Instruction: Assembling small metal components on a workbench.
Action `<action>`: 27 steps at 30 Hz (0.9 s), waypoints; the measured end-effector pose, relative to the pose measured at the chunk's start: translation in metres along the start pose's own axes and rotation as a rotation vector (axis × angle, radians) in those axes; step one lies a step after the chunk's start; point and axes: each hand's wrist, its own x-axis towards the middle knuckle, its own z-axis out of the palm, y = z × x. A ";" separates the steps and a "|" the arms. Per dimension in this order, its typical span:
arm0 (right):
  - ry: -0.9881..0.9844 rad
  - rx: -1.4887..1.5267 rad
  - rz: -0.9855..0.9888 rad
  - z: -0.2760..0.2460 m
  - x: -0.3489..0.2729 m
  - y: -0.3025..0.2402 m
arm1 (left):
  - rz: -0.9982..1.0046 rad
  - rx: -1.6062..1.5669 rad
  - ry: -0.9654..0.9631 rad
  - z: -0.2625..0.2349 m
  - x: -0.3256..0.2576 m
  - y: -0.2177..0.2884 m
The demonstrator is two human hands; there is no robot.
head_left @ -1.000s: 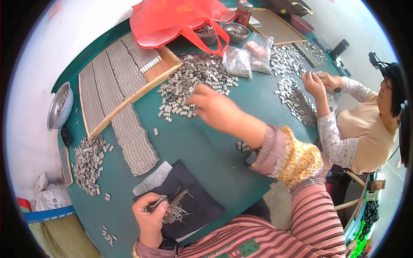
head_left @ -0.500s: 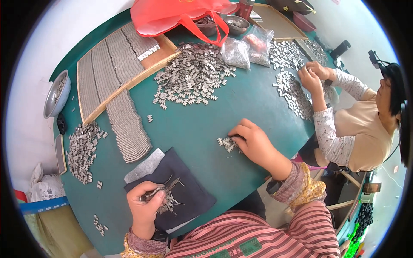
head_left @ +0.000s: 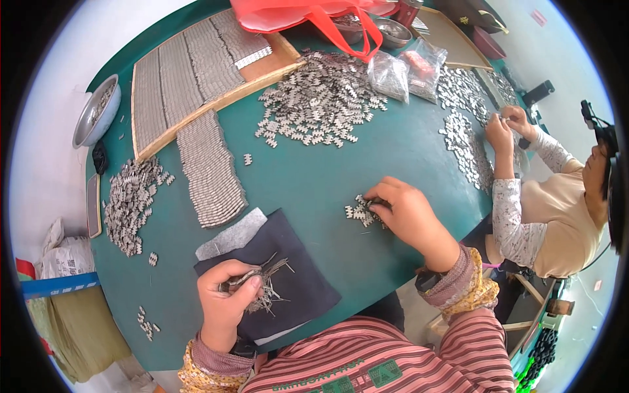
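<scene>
So, quick rundown of the bench:

Left hand [head_left: 226, 298]: fingers curled shut around a bundle of thin metal pins [head_left: 265, 285], resting on the dark cloth [head_left: 298, 275], probably so loose pins don't roll off.

Right hand [head_left: 403, 213]: fingertips pinched down on a small cluster of metal clips [head_left: 359, 211] lying on the green table [head_left: 308, 177], close in for easy picking.

Big pile of clips [head_left: 318, 98]: heaped mid-table, well apart from both hands.

Wooden tray [head_left: 196, 65]: clips packed in neat rows, likely sorted stock.

Co-worker's hands [head_left: 508, 124]: busy over another spread of clips, far right.
</scene>
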 end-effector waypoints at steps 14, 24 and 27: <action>-0.003 0.768 -0.005 0.019 0.011 -0.044 | 0.122 -0.024 0.014 -0.007 -0.001 -0.006; -0.468 1.560 -0.179 0.024 0.024 -0.119 | 0.200 0.047 0.045 -0.012 0.004 -0.006; -0.523 1.639 -0.276 0.031 0.025 -0.120 | 0.159 0.065 0.055 -0.014 -0.002 -0.008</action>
